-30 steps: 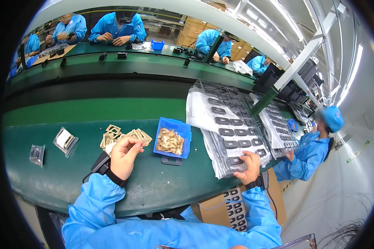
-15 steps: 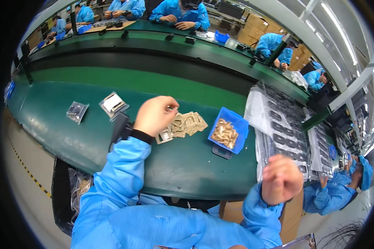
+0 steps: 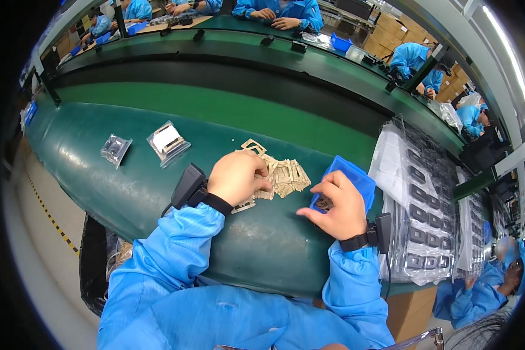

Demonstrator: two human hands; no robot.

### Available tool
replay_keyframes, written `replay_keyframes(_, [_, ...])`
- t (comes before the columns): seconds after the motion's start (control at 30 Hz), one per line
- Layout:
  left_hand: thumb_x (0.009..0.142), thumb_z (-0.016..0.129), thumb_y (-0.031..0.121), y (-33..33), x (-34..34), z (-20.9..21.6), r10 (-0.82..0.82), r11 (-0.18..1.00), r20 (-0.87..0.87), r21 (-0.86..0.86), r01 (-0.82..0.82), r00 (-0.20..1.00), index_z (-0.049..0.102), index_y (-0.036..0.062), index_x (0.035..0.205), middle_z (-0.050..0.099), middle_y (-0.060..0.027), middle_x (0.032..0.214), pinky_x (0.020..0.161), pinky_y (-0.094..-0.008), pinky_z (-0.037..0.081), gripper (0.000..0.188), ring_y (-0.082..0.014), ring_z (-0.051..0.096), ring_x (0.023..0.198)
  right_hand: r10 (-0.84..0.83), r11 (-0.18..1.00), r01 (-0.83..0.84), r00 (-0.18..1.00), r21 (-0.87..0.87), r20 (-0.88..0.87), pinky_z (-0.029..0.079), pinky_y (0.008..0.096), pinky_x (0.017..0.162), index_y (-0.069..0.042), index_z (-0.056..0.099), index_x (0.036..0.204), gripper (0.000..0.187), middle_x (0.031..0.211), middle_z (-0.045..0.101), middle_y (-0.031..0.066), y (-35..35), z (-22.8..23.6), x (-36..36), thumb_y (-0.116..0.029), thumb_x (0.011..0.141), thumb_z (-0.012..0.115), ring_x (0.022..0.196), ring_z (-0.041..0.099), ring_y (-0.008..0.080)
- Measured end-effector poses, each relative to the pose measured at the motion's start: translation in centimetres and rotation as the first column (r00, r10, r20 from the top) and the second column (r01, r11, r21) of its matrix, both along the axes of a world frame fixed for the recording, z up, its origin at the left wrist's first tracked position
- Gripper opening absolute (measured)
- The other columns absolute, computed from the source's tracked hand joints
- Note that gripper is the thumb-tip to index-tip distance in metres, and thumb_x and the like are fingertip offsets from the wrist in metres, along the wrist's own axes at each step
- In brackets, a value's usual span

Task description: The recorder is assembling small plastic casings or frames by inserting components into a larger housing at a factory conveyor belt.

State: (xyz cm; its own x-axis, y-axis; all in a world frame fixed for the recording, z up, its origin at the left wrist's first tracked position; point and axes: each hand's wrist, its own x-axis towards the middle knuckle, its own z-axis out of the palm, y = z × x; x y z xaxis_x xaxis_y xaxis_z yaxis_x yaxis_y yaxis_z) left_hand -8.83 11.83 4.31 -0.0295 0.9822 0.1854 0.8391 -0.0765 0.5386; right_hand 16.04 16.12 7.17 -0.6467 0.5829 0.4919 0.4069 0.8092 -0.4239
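Several thin beige rectangular frames (image 3: pixel 290 176) lie in a loose pile on the green tabletop. My left hand (image 3: pixel 237 177) is over the left side of this pile, fingers curled toward the thumb among the frames. What the fingertips pinch is hidden. My right hand (image 3: pixel 341 207) is in front of a blue plastic bin (image 3: pixel 360 182), its thumb and fingers spread apart with nothing seen between them. Past the thumb, small brownish pieces (image 3: pixel 323 202) show in the bin; the hand covers most of its inside. Each wrist wears a black strap with a box-shaped device.
Clear trays with dark square frames (image 3: pixel 426 217) are stacked at the right. Two small plastic bags, one with dark parts (image 3: pixel 116 150) and one with a white card (image 3: pixel 167 140), lie at the left. A raised ledge (image 3: pixel 216 73) runs behind; people in blue work beyond.
My right hand has moved up and left from the table's front edge to the blue bin, opening its fingers. My left hand has come down onto the pile. The view has shifted slightly.
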Motion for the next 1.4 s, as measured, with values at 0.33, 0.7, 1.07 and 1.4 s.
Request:
replay_keyframes(0.33, [0.072, 0.080, 0.020, 0.2, 0.2, 0.4, -0.011, 0.998, -0.034, 0.053, 0.013, 0.999, 0.075, 0.0084, 0.082, 0.068, -0.0076, 0.081, 0.072, -0.0373, 0.051, 0.016, -0.0277, 0.065, 0.082, -0.204, 0.965, 0.239, 0.943, -0.108, 0.264, 0.049, 0.0440, 0.079, -0.007, 0.056, 0.101, 0.043, 0.107, 0.053, 0.0109, 1.1, -0.2, 2.3, -0.006, 0.064, 0.078, 0.096, 0.060, 0.0346])
replay_keyframes(0.7, [0.091, 0.068, 0.005, -1.3, 3.1, 1.3, -0.087, 0.992, 0.911, 0.042, 0.119, 0.403, 0.067, -0.0022, 0.096, 0.070, -0.0066, 0.088, 0.069, -0.0230, 0.053, 0.008, -0.0102, 0.066, 0.077, -0.252, 0.756, -0.186, 0.802, -0.628, -0.541, 0.052, 0.0205, 0.068, 0.001, 0.052, 0.122, 0.048, 0.113, 0.063, 0.0127, -3.3, -1.5, -1.8, -0.002, 0.082, 0.076, 0.088, 0.065, 0.0125])
replay_keyframes(1.07, [0.093, 0.063, 0.006, -2.5, 3.9, 2.1, -0.039, 0.934, 0.881, -0.135, 0.331, 0.471, 0.068, -0.0019, 0.107, 0.072, -0.0079, 0.097, 0.072, -0.0243, 0.054, 0.017, -0.0108, 0.067, 0.083, -0.386, 0.446, -0.378, 0.736, -0.811, -0.556, 0.050, 0.0216, 0.054, -0.002, 0.054, 0.101, 0.009, 0.078, 0.064, 0.0051, -2.0, -2.8, -1.7, -0.003, 0.095, 0.061, 0.062, 0.062, 0.0091])
replay_keyframes(1.4, [0.093, 0.062, 0.006, -2.3, 4.5, 0.5, -0.031, 0.980, 0.856, -0.075, 0.184, 0.516, 0.065, -0.0001, 0.100, 0.071, -0.0102, 0.089, 0.061, -0.0233, 0.053, 0.009, -0.0124, 0.066, 0.074, -0.418, 0.507, -0.366, 0.687, -0.780, -0.594, 0.055, 0.0233, 0.055, -0.005, 0.053, 0.098, 0.010, 0.081, 0.062, 0.0029, -2.0, -3.4, -2.3, -0.002, 0.092, 0.061, 0.067, 0.063, 0.0082])
